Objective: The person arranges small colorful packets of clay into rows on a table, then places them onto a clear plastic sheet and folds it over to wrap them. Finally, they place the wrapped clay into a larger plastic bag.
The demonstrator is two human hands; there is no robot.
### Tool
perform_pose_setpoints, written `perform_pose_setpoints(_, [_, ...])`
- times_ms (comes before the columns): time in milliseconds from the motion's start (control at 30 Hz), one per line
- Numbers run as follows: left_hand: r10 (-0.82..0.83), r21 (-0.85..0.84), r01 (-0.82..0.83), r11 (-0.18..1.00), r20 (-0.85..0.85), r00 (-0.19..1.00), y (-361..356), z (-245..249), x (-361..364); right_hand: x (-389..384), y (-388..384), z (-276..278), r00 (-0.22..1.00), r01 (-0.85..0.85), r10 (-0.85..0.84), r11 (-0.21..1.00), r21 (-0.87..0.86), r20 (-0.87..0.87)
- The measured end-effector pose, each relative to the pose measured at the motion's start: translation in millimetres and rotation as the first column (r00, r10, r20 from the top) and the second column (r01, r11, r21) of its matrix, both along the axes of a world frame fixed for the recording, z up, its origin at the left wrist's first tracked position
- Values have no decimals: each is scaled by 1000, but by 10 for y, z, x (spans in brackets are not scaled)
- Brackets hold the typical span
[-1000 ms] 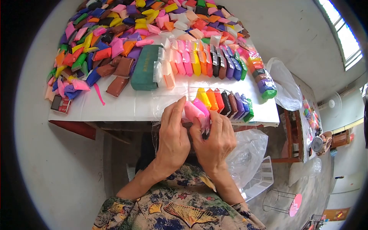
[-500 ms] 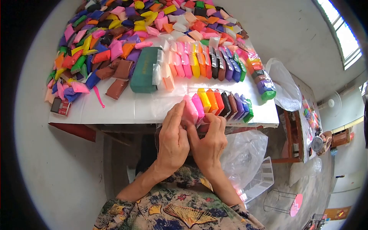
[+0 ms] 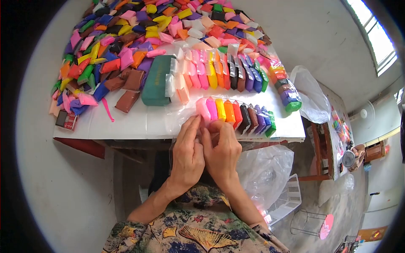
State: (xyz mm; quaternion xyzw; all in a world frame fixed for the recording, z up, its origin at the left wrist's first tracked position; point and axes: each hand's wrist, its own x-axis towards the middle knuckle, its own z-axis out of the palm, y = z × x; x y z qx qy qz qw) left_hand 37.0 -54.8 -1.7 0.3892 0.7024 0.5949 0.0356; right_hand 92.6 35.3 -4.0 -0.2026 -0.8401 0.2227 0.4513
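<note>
A row of colored packets (image 3: 229, 113), running from pink through yellow, orange, red, black, brown and purple to green, lies in a clear plastic bag (image 3: 179, 119) near the table's front edge. My left hand (image 3: 185, 156) is at the left end of the row, its fingers closed on the film beside the light pink packet (image 3: 203, 110). Close beside it, my right hand (image 3: 222, 149) has its fingers curled in on the bag just below the pink and yellow packets. The fingertips of both hands are partly hidden.
Behind stands a second row of packets (image 3: 219, 74), next to a green block (image 3: 156, 80). A large heap of loose packets (image 3: 126, 38) covers the far table. A filled pack (image 3: 287, 90) lies at right. Clear plastic (image 3: 268, 168) hangs below the table edge, over a white basket (image 3: 287, 198).
The pink end of the row has shifted a little left and away from me. My right hand has moved left, nearer my left hand, uncovering more of the packets.
</note>
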Motion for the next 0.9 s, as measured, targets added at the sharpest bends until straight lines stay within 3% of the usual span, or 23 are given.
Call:
perform_pose_setpoints(233, [6,-33,-6,999,6,1000,14,18,-27,148,-40,80,997,-41,43,999,-31,69])
perform_pose_setpoints(433, [-5,-81,-2,997,-84,996,25,23,-30,188,-40,660,995,-82,83,996,-26,47])
perform_pose_setpoints(533, [-18,-75,13,997,-66,998,37,-3,3,-168,29,862,991,-52,40,995,86,129])
perform_pose_setpoints(633, [-65,-34,63,997,-59,996,21,-2,25,-615,-33,945,911,75,-147,977,198,386])
perform_pose_setpoints(767, [-74,30,80,996,-167,983,26,-7,3,-1007,-11,821,856,27,-130,978,207,501])
perform_pose_setpoints(900, [-67,-18,66,998,-114,991,-2,18,8,-1142,81,686,830,-21,-93,980,197,550])
